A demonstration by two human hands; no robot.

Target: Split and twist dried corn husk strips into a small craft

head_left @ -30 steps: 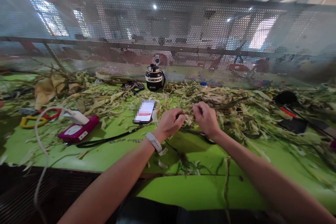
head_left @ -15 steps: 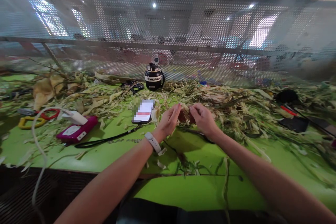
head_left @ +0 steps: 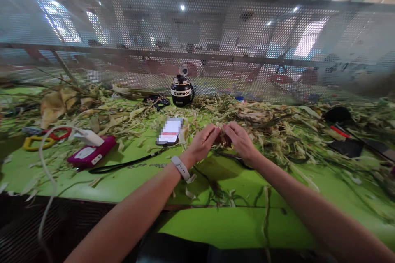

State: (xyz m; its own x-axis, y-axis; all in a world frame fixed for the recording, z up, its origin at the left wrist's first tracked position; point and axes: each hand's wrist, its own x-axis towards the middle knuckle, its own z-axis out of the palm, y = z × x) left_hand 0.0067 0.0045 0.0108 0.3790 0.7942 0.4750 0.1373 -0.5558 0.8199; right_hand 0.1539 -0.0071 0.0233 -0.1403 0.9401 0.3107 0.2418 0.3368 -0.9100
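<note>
My left hand (head_left: 201, 144), with a pale watch band (head_left: 180, 168) at the wrist, has its thumb and fingers pressed together. Facing it closely, my right hand (head_left: 242, 143) is also closed in a pinch. Between the fingertips is something small and pale that I cannot make out; the hands hide most of it. Beyond and around them lie pale, dry plant strips like husk (head_left: 259, 117). To the left of my left hand a phone (head_left: 170, 130) lies with its screen lit, and a black wrist strap (head_left: 123, 163) runs from it.
Behind the phone stands a black bottle (head_left: 181, 92) with its lid up. At left are a magenta power block (head_left: 91, 152) with a white cable and scissors with a yellow handle (head_left: 38, 144). Perforated metal mesh (head_left: 203, 45) closes off the back of the green table (head_left: 145, 187).
My fingertips have drawn closer together, and my left hand has shifted slightly to the right. The pale piece between them now shows less.
</note>
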